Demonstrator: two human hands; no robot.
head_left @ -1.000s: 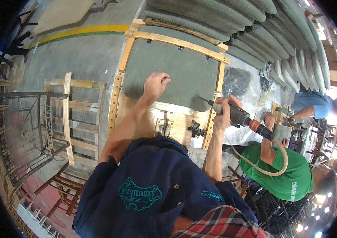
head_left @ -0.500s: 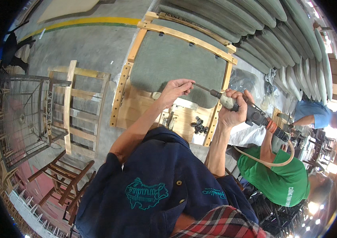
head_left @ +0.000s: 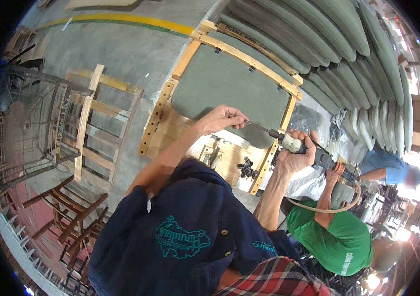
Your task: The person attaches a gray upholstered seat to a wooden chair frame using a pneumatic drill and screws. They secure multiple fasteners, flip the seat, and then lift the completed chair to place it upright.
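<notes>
My right hand (head_left: 296, 150) wraps round the body of a power screwdriver (head_left: 323, 160) with a long thin bit. Closed in a pinch, my left hand (head_left: 227, 118) has its fingertips at the far end of the bit (head_left: 259, 126); whether a screw sits there is too small to see. Both hands are above a grey-green rounded panel (head_left: 229, 81), which lies inside a wooden frame (head_left: 182, 61). Near me on the light wooden board (head_left: 163, 130) are a metal toggle clamp (head_left: 213, 154) and a pile of small black parts (head_left: 247, 168).
Many similar grey panels (head_left: 313, 29) stand in rows at the far right. A co-worker in green (head_left: 333, 237) is close on my right, with an arm near the screwdriver and a pale hose (head_left: 318, 209). To my left are a wooden pallet (head_left: 103, 133), a metal frame (head_left: 27, 123) and wooden stools (head_left: 71, 207).
The view has shifted, so the frame sits further right. My left hand still pinches at the bit's tip and my right hand keeps hold of the screwdriver, both slightly lower in view.
</notes>
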